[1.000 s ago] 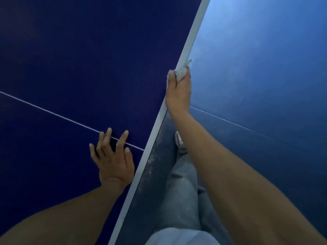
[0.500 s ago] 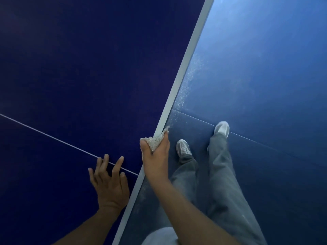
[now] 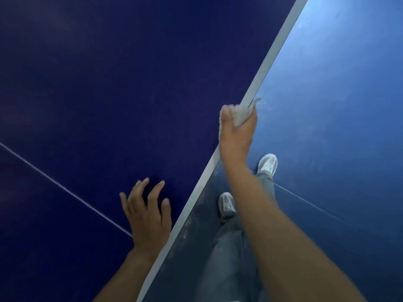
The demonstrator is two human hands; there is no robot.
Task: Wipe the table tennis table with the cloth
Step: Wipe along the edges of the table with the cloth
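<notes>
Gripping a cloth (image 3: 241, 115) against the edge of a table tennis table (image 3: 109, 83).
Its flat, matte dark-blue top, crossed by a thin white line (image 3: 65, 188), ends at a straight pale edge band (image 3: 268, 68). Smooth blue floor (image 3: 349, 105) lies beyond, under grey trousers (image 3: 224, 258). The left hand (image 3: 146, 216) rests on the top, fingers spread. The right hand (image 3: 236, 134) curls round the crumpled, fuzzy white cloth, pressed to the band.
</notes>
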